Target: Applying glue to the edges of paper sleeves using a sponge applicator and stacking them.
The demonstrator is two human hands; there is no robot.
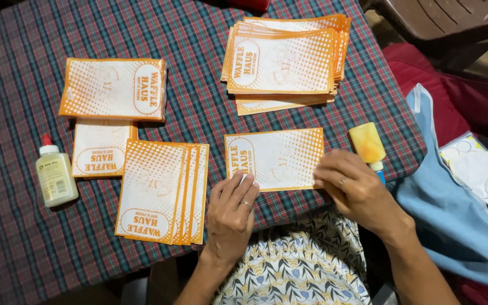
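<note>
**Kid:** Looking from the left, what comes first?

**Helper:** First is a small plastic glue bottle with a red tip (55, 176). It lies on the dark checked tablecloth (12, 79), with its tip pointing to the far side of the table. Next to it are two piles of orange and white paper bags. One pile (113, 88) lies sideways near the top. A smaller pile (101, 148) sits just under it.

**Kid:** And then?

**Helper:** Then comes a fanned-out pile of the same bags (162, 192). These ones are longer from top to bottom, with the white oval at the near end.

**Kid:** Where are the hands?

**Helper:** The left hand (231, 217) lies flat and open on the cloth. Its fingertips touch the near left corner of one single orange and white paper bag (275, 158). That bag lies flat in the middle of the table, near the person. It is longer from left to right, and its white oval end points left.

**Kid:** And the other hand?

**Helper:** The right hand (354, 189) is loosely curled. Its fingers press on the bag's near right corner. It does not grip anything.

**Kid:** What else?

**Helper:** A big stack of bags (285, 61) sits farther back. A yellow glue stick with a blue end (367, 144) lies just behind the right hand. A light blue cloth (453, 220) is at the far right.
</note>
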